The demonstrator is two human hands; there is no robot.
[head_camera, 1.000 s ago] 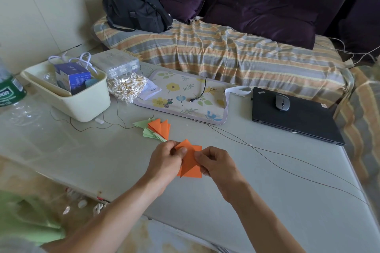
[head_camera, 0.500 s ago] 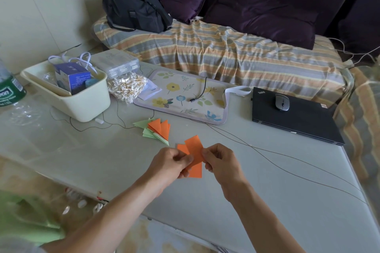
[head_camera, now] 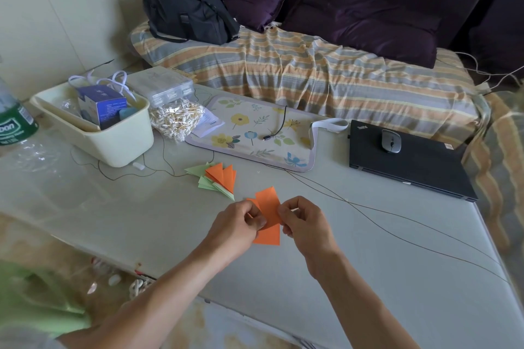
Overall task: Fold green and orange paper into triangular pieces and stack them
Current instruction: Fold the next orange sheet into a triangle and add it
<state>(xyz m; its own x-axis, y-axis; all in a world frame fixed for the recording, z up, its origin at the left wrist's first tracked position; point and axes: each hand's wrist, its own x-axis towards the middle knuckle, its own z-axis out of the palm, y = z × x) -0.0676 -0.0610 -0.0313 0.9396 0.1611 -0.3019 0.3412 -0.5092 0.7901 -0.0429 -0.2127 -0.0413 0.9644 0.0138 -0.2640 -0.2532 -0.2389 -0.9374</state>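
Head view: both forearms reach in from 6 o'clock over the pale table (head_camera: 368, 286), and the work is held just above it at centre.
Left hand (head_camera: 236, 225): fingers curled, thumb and fingertips pinching the left edge of the orange paper (head_camera: 268, 214).
Right hand (head_camera: 304, 219): fingers curled, pinching the right edge of the same paper.
Orange paper: part-folded, held between the two hands; one flap stands up toward 12 o'clock, another hangs toward 6 o'clock. My reading is that the fold is only half set.
Risk, crooked crease: the two pinches sit close together near the middle, so the free flaps could skew before the crease is pressed; a piece that is not a clean triangle would sit badly on the pile.
Risk, slip: light paper held only at its edges could twist out of one pinch.
Stack of folded pieces (head_camera: 217, 178): green and orange triangles fanned loosely at 11 o'clock, near the hands but apart from them. They overlap unevenly, so a careless drop or brushing sleeve could scatter them.
Thin cable (head_camera: 397, 215): runs across the table at 2 o'clock, just beyond the right hand; a wrist could snag it.
Cream plastic bin (head_camera: 113, 144): at 10 o'clock, well apart.
Floral mat (head_camera: 255, 133): at 12 o'clock, beyond the stack.
Black laptop (head_camera: 411, 167): closed, at 2 o'clock, a mouse (head_camera: 390, 141) on its lid.
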